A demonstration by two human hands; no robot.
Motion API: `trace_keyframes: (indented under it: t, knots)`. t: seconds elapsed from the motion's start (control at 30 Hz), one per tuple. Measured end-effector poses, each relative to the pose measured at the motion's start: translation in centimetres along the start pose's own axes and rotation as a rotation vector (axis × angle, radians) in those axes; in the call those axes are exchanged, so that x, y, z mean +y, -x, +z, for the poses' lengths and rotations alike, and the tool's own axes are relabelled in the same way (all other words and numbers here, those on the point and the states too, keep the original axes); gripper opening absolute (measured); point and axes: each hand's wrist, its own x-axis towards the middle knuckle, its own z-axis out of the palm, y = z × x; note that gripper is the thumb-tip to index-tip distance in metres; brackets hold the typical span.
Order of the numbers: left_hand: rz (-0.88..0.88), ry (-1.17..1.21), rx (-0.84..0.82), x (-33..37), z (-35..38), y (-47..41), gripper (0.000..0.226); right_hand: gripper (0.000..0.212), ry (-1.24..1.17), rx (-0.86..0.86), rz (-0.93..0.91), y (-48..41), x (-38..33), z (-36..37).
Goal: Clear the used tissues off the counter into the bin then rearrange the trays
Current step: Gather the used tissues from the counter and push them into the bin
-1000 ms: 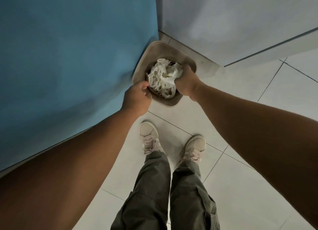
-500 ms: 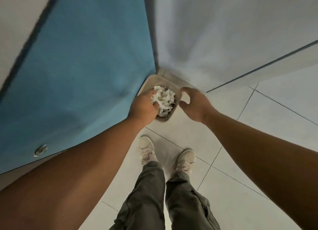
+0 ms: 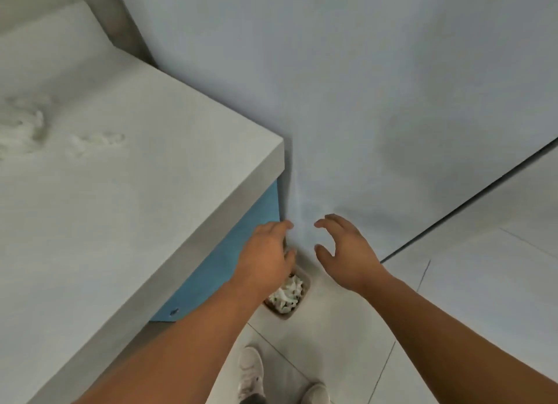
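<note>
A small beige bin [image 3: 297, 308] stands on the floor in the corner between the blue cabinet and the wall, filled with crumpled white tissues [image 3: 287, 292]. My left hand [image 3: 265, 252] hovers above the bin's left side, empty, fingers relaxed. My right hand [image 3: 339, 249] is raised to the right of it, empty, fingers spread and loosely curved. More crumpled tissues [image 3: 27, 131] lie blurred on the grey counter [image 3: 120, 207] at the far left, with another tissue clump [image 3: 99, 139] beside them. No trays are in view.
The blue cabinet front [image 3: 229, 258] runs under the counter edge. A pale wall [image 3: 362, 101] rises behind the bin. White floor tiles [image 3: 453, 283] spread to the right. My shoes [image 3: 250, 370] stand just below the bin.
I have straightened up: the view rose from the bin to the counter top. Both hands left the tissues in the bin and lifted away, now empty and open.
</note>
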Motion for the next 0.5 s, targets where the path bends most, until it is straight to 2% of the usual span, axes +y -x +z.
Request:
trace_keyframes:
  t: [0.27, 0.5]
  knots:
    - [0.032, 0.018, 0.236, 3.0, -11.0, 1.6, 0.049, 0.047, -0.011, 0.033, -0.246, -1.3, -9.7, -5.7]
    - [-0.057, -0.029, 0.392, -0.8, -20.3, 1.4, 0.046, 0.044, -0.023, 0.052, -0.407, -5.5, -18.4, -6.7]
